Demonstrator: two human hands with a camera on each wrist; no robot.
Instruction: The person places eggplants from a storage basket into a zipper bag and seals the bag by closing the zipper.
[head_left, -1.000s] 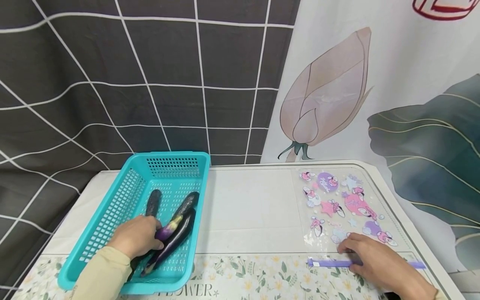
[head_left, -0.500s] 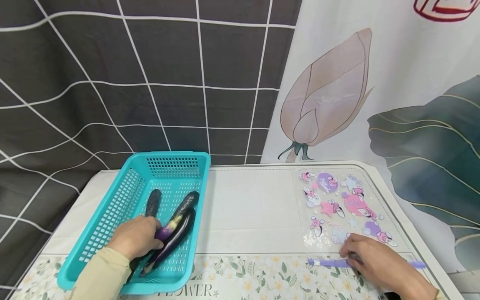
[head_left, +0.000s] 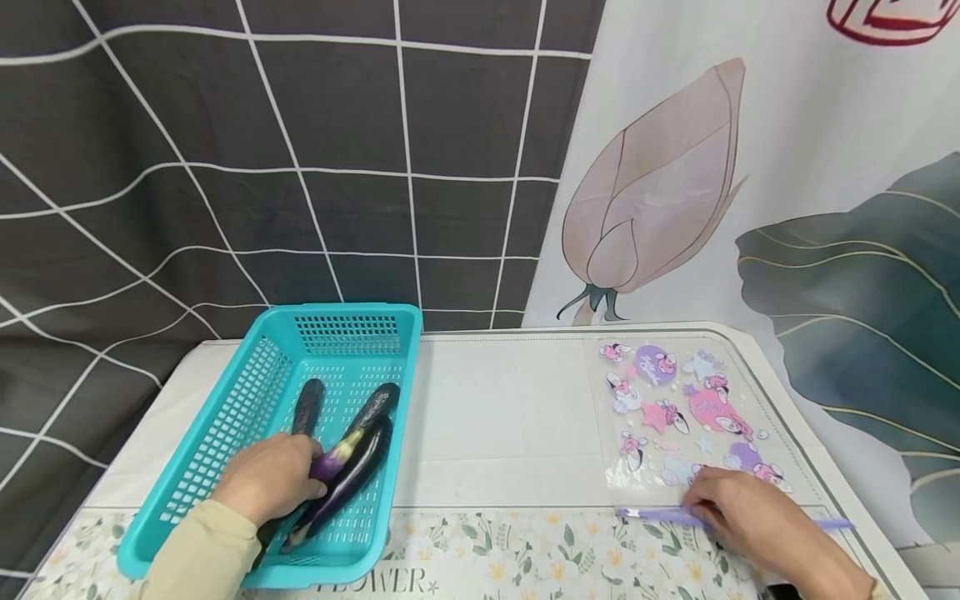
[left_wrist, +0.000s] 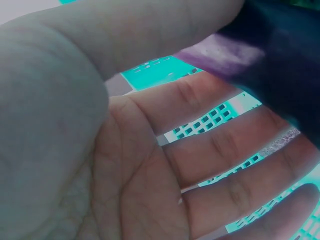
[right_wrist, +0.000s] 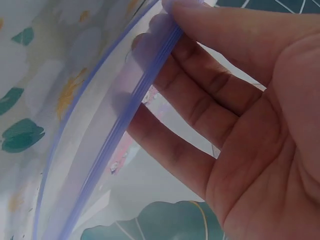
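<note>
In the head view, my left hand [head_left: 270, 477] reaches into a turquoise basket [head_left: 405, 358] and grips an eggplant [head_left: 327, 467] near its pale-and-purple end. Thumb and fingers lie on either side of the dark eggplant [left_wrist: 295, 65] in the left wrist view; its remainder is mostly hidden under the hand. Beside it lie a glossy dark eggplant [head_left: 362, 467] and two dark, rough-skinned cucumber-like vegetables, one left [head_left: 307, 404] and one right [head_left: 378, 406]. My right hand [head_left: 757, 517] pinches the purple zip edge of a clear printed zip bag [head_left: 693, 417]. At that edge [right_wrist: 135, 102] the bag's mouth gapes.
The white table [head_left: 510, 417] carries a floral-patterned strip [head_left: 525, 550] along its front. A dark grid-patterned cloth [head_left: 337, 125] hangs behind it on the left, a white flower-printed one [head_left: 787, 167] on the right.
My right hand's fingers have closed on the bag's zip edge, which has lifted and shifted slightly away from me. The left hand and the vegetables stay in place.
</note>
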